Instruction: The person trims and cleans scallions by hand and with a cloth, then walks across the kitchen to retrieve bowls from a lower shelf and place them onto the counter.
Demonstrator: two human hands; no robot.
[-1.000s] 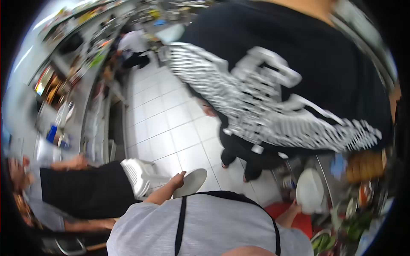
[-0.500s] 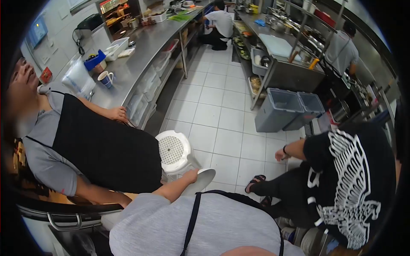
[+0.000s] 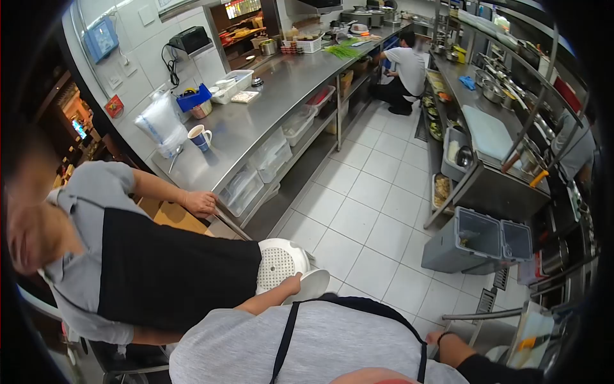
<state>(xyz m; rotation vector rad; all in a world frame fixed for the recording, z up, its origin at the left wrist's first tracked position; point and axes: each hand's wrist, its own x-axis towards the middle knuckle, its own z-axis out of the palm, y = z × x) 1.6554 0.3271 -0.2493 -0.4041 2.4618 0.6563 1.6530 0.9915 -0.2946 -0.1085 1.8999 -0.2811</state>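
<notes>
My left hand [image 3: 290, 286] is closed on the edge of a white plate [image 3: 315, 284], held low in front of my grey shirt. The plate is tilted and partly overlaps a white perforated stool [image 3: 278, 267] beyond it. To the left of my hand stands a person in a black apron [image 3: 179, 269]. My right hand does not show; the hand with a dark wristband at the lower right belongs to another person.
A long steel counter [image 3: 256, 105] on the left bears a mug [image 3: 200, 137], plastic bags [image 3: 161, 125] and containers. Grey bins [image 3: 462, 242] stand at right below a steel table. Another person [image 3: 403, 70] crouches far down the tiled aisle [image 3: 358, 192].
My view has tilted and turned, so the room sits lower and further right. The person in black at the right has mostly left view. My left hand still holds the plate.
</notes>
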